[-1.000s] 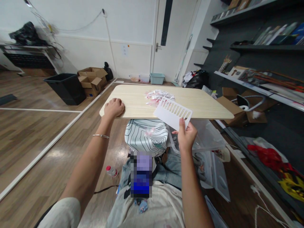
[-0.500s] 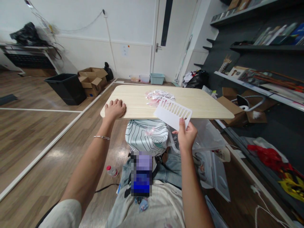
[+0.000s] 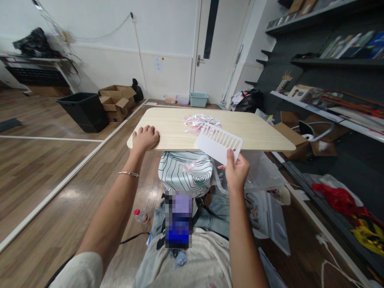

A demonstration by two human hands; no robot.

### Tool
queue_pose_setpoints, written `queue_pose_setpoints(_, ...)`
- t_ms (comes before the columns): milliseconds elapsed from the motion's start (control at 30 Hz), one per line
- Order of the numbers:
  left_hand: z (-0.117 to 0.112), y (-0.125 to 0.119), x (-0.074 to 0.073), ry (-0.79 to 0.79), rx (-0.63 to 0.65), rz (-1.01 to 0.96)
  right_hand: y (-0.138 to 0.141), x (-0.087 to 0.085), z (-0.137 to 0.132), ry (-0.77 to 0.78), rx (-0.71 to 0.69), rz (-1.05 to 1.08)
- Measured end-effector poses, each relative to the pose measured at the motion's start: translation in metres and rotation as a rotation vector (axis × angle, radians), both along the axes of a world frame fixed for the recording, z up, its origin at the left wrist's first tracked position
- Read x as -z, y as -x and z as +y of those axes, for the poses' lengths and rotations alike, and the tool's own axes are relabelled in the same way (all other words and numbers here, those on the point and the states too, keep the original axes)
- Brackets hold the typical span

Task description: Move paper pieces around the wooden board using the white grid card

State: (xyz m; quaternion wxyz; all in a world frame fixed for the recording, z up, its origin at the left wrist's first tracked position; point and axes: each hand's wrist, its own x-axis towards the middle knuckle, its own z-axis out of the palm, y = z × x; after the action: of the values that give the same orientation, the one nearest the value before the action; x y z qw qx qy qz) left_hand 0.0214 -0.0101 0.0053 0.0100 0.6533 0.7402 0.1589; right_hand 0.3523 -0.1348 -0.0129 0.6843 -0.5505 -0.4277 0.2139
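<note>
My left hand (image 3: 146,137) rests palm down on the left front corner of a pale wooden board (image 3: 168,124), its fingers lying on the surface. In my right hand (image 3: 237,170) is a flat white slotted card (image 3: 214,146), gripped at its lower right corner with the thumb on top. A row of oblong cut-outs runs along the card's far side, and it overlaps the board's front edge. Just beyond it on the board lies a heap of small white and pink paper scraps (image 3: 202,121).
Below the board are a patterned cloth-covered box (image 3: 186,174) and a clear plastic bin (image 3: 264,172). A red-capped bottle (image 3: 141,216) stands on the floor at left. Farther off are a black bin (image 3: 85,112) and open cardboard boxes (image 3: 117,102). Dark shelves (image 3: 339,60) line the right.
</note>
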Motion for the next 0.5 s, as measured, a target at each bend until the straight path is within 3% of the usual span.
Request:
queue_pose_setpoints(300, -0.001, 0.0, -0.001, 0.011, 0.011, 0.003, 0.003, 0.001, -0.002, -0.002, 0.001, 0.032)
queue_pose_setpoints(500, -0.001, 0.0, -0.001, 0.011, 0.011, -0.002, -0.005, -0.011, -0.01, -0.033, 0.046, 0.072)
